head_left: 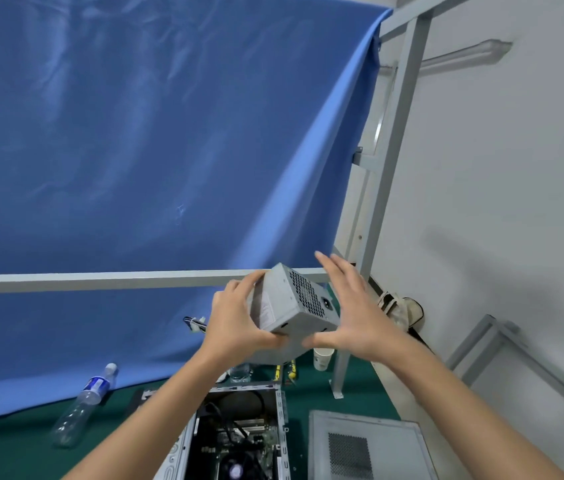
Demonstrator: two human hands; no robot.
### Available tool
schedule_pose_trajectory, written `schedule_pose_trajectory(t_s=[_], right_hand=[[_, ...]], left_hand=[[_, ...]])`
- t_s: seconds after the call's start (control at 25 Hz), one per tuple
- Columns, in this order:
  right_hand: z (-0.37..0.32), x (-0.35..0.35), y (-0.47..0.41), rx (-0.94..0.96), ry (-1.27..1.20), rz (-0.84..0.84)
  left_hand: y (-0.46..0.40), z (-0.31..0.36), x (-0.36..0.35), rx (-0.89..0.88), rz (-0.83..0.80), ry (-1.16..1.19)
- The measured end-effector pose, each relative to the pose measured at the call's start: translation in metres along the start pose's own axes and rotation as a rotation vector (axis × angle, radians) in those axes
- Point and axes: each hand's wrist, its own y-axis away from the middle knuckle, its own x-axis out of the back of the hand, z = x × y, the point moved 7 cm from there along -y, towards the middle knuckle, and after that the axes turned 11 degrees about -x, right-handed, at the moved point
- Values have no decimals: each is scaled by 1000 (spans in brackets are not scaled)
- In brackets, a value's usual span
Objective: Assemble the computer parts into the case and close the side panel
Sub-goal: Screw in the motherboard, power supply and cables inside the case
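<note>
The open case (239,441) holds a motherboard (239,441). Left hand (235,323) grips one PSU (294,303); right hand (353,310), fingers spread, touches it. One bottle (83,407), one cup (322,358), one panel (363,445).

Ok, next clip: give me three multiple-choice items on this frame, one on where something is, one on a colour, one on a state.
1. Where does the side panel lie?
A. Right of the open case, on the table
B. On top of the case
C. Held up against the backdrop

2. What colour is the cloth backdrop?
A. Red
B. Blue
C. Yellow

3. How is the power supply held?
A. Resting inside the case
B. Lying on the table
C. In the air above the case, the left hand gripping it

Answers:
1 A, the vented grey panel lies flat beside the case.
2 B, blue cloth fills the upper frame.
3 C, the left fingers curl round the box; the right hand is spread open beside it, thumb at its lower edge.
</note>
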Motion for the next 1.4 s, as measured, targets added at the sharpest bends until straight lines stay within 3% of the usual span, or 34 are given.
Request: schedule_pose_trajectory(t_s=[0.12, 0.24, 0.4, 0.52, 0.64, 0.76, 0.88, 1.0, 1.2, 1.32, 1.4], right_hand=[[-5, -4, -5, 67, 185, -215], [-6, -10, -2, 149, 278, -285], [9, -5, 8, 130, 17, -213], [24, 7, 17, 108, -157, -151], [46, 16, 29, 15, -442, -182], [53, 12, 39, -11, -743, -235], [51, 11, 44, -5, -920, -252], [50, 11, 47, 12, -1014, -305], [61, 6, 48, -98, -933, -388], [69, 19, 44, -181, -518, -276], [48, 20, 39, -117, -284, -258]], left_hand=[[3, 15, -16, -64, -115, -152], [5, 27, -27, -57, -175, -184], [7, 37, -20, -148, -158, -175], [24, 20, -1, -136, 17, 19], [60, -24, -1, 188, 184, 157], [75, -43, -30, 435, 38, 406], [62, -23, -44, 364, -127, 831], [53, -11, -37, 316, -112, 928], [54, -2, -32, 285, 28, 965], [57, 0, -23, 227, 72, 854], [56, 1, -15, 181, 58, 791]])
